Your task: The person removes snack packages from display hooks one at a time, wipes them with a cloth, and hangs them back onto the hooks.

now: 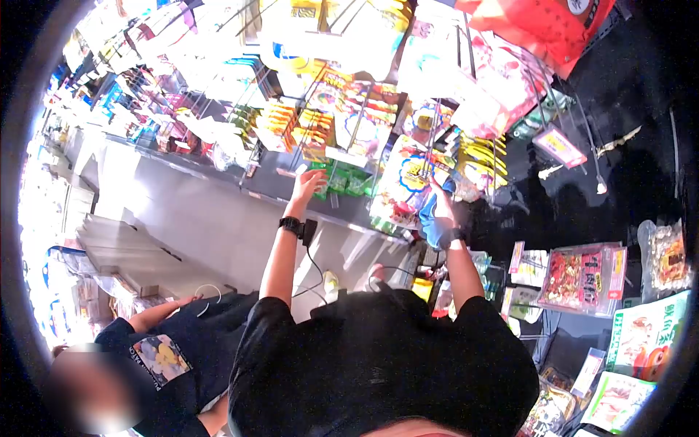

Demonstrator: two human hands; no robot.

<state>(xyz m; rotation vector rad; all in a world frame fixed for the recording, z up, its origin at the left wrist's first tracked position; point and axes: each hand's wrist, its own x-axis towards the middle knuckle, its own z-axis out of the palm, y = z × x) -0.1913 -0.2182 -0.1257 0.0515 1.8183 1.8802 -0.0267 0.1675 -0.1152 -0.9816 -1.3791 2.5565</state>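
My left hand (pixel 310 183), with a black watch at the wrist, reaches to the lower edge of the display. Its fingers are slightly bent and apart, close to green packets (pixel 354 182), and I see nothing held in them. A blue cloth (pixel 432 227) is bunched in my right hand (pixel 444 205), which also wears a dark wristband. That hand is beside a large colourful snack bag (pixel 409 178) on the rack; whether the fingers touch the bag I cannot tell. Yellow packets (pixel 482 164) hang just right of it.
Hanging rows of orange-yellow packets (pixel 295 130) fill the rack ahead. A big red bag (pixel 542 29) is at upper right. More packaged snacks (pixel 582 280) line the right side. Another person in a dark printed shirt (pixel 182 357) is at my left. The pale floor (pixel 182 211) shows between.
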